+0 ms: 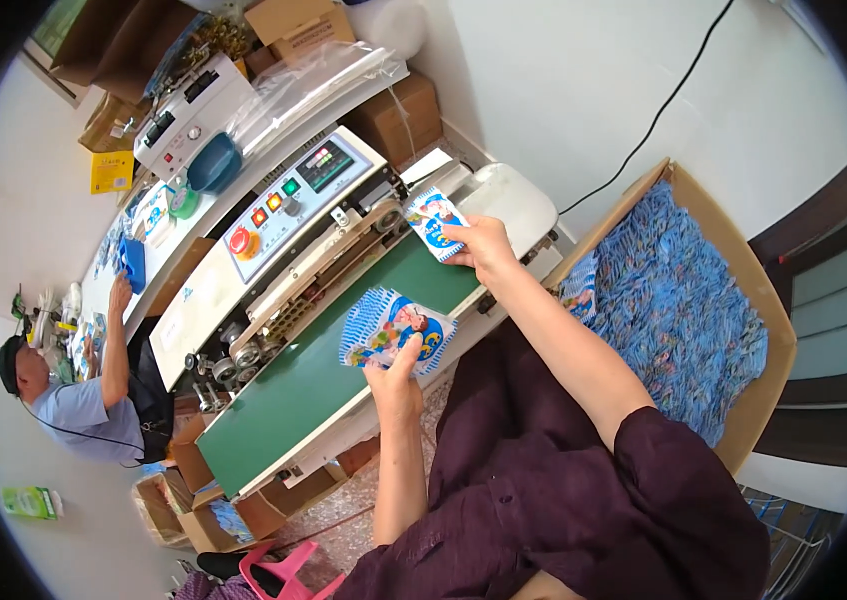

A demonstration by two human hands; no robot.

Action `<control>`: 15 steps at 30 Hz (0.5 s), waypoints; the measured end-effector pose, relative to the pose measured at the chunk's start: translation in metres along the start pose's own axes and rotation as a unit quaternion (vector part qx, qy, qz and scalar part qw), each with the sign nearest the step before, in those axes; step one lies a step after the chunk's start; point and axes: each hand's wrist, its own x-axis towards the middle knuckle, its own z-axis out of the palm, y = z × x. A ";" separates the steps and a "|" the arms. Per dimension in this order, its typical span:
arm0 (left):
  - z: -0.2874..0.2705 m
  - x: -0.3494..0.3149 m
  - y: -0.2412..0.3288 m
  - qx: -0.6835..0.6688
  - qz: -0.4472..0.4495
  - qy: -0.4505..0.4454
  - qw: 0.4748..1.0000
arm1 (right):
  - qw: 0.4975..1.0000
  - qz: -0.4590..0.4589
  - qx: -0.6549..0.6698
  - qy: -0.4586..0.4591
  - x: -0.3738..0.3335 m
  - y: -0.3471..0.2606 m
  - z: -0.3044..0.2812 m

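Observation:
My left hand (396, 388) is closed on a fanned bunch of blue-and-white striped packets (383, 318) with a colourful printed picture, held over the green conveyor belt (293, 410). Between the thumb and fingers of my right hand (488, 247) is a single packet (430, 222) of similar print. Its upper left edge is at the right end of the band sealer (273, 215); whether it touches the sealing band I cannot tell. The sealer has a control panel (293, 195) with lit buttons and a red knob.
A large cardboard box (781, 350) full of blue packets (678, 300) stands at my right. A co-worker (93, 405) handles a blue thing at a white table (288, 100) on the far left. Open cartons (188, 480) and a pink stool (288, 570) are at the lower left.

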 end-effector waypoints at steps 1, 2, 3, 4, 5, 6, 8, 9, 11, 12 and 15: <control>0.000 0.002 0.001 -0.002 0.005 0.003 1.000 | 1.000 0.001 -0.002 -0.002 0.005 0.001 0.003; 0.000 0.003 0.003 0.013 -0.002 -0.003 1.000 | 1.000 0.005 -0.008 -0.002 0.008 0.003 0.007; -0.001 0.004 0.004 0.033 -0.020 0.000 0.999 | 1.000 0.015 -0.018 0.011 0.011 0.005 0.010; -0.001 0.004 0.005 0.030 -0.021 -0.004 0.999 | 1.000 0.019 -0.011 0.018 0.014 0.008 0.013; -0.001 0.005 0.006 0.027 -0.015 -0.006 0.999 | 1.000 0.016 -0.006 0.006 0.015 0.011 0.015; -0.002 0.005 0.007 0.026 -0.016 -0.011 0.999 | 1.000 0.019 -0.017 0.003 0.016 0.014 0.017; -0.002 0.004 0.008 0.025 -0.019 -0.015 0.999 | 0.999 0.023 -0.027 0.002 0.015 0.020 0.022; -0.002 0.004 0.008 0.015 -0.015 -0.007 1.000 | 0.999 0.028 -0.035 -0.008 0.014 0.024 0.026; -0.003 0.003 0.011 0.004 -0.010 0.003 1.000 | 0.998 0.033 -0.045 -0.020 0.010 0.031 0.037; -0.004 0.002 0.012 0.002 -0.009 0.002 1.000 | 0.998 0.035 -0.038 -0.031 0.007 0.035 0.044; -0.010 0.001 0.019 0.000 -0.008 0.006 1.000 | 0.997 0.036 -0.064 -0.029 -0.006 0.046 0.070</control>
